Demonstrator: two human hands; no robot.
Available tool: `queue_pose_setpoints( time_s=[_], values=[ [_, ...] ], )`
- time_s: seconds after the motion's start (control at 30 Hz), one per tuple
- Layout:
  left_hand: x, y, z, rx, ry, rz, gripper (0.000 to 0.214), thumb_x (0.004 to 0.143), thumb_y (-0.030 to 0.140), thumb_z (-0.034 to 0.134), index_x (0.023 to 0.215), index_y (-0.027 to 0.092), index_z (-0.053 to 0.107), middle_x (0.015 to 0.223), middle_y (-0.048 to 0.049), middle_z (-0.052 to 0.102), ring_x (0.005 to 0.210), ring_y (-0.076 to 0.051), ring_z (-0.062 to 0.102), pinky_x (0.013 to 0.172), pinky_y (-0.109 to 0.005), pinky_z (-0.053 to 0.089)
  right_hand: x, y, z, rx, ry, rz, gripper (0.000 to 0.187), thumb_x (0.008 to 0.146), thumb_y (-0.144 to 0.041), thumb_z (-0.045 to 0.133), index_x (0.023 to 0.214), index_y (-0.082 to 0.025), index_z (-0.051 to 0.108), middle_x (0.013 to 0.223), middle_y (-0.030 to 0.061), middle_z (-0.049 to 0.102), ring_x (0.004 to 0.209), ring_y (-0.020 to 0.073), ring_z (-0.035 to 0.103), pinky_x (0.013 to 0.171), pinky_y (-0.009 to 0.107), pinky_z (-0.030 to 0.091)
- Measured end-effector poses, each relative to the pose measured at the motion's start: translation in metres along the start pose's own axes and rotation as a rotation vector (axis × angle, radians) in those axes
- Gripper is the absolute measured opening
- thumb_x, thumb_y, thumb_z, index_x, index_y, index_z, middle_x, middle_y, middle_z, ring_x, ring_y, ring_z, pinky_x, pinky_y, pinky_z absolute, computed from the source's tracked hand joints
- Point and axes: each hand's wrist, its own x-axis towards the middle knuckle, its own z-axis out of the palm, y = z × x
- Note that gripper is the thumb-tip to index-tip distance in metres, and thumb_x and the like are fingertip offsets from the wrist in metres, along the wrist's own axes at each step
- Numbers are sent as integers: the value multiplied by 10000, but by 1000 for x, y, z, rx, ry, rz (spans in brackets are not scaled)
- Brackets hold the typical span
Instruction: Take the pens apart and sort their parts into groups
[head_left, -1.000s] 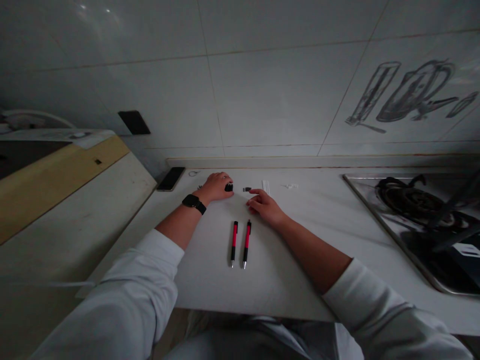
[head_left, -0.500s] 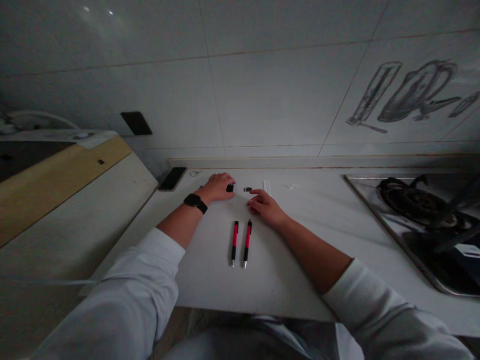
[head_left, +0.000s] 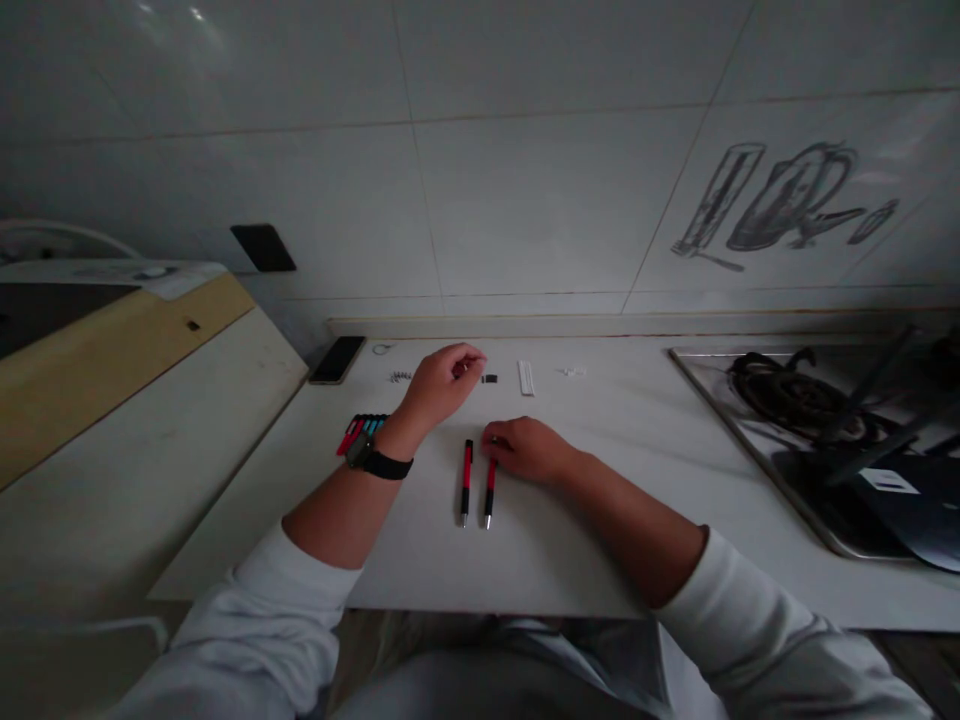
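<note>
One left hand [head_left: 444, 382], one right hand [head_left: 534, 450]. Two pens [head_left: 466, 488]. One watch [head_left: 384, 464], one phone [head_left: 337, 360], one wire loop [head_left: 381, 350]. At least four pen barrels [head_left: 352, 435], the full number partly hidden. Several springs [head_left: 400, 377], too tangled to count. At least two black bits [head_left: 491, 379]. Several white sticks [head_left: 526, 379] and several white bits [head_left: 574, 371], too fine to count. One stove [head_left: 736, 410].
</note>
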Motion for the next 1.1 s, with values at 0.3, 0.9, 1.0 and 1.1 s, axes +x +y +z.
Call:
queue_pose_setpoints(
  time_s=[0.3,0.9,1.0,1.1],
  values=[
    [-40,-26,28,-5,-160,45,223,989,374,546,936,216,694,915,-39,733,832,-178,657,770,-321,528,-6,-1,0,-289,-20,179,286,903,-486,641,982,-211,659,936,130,725,807,263,656,658,321,384],
    [-39,-32,19,318,-181,265,81,933,222,685,1007,204,712,983,-48,725,960,-227,641,869,-381,503,2,29,1,72,412,56,186,937,-248,601,1106,-197,663,1013,75,698,825,168,628,769,279,464],
    [-38,-34,10,336,-94,224,80,934,229,687,1006,206,715,992,-53,722,969,-228,642,873,-379,497,6,42,0,168,427,117,166,911,-302,635,1024,-206,711,931,58,718,781,169,623,749,288,465],
    [-39,-39,5,335,-72,203,90,932,240,695,1015,216,719,983,-46,725,949,-222,650,862,-374,497,10,52,0,328,435,212,211,875,-368,664,976,-199,741,832,40,712,706,158,597,700,285,453]
  ],
)
